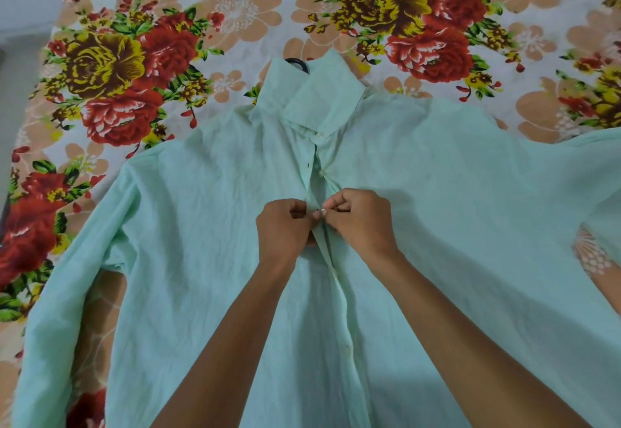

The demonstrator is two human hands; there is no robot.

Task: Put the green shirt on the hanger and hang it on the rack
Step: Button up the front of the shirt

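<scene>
The light is soft and even, rather dim, with no glare anywhere. Shadows are faint: only a slight darkening under the two forearms on the pale green shirt (208,226) and along its creases. The middle looks sharp enough to show wrinkles and buttons. Toward the edges the wide lens bends the flowered bedsheet (235,14) outward, and the corners go darker and a little smeared.

Pale green shirt (208,226) spread flat, hanger hook (297,63) protruding.
</scene>
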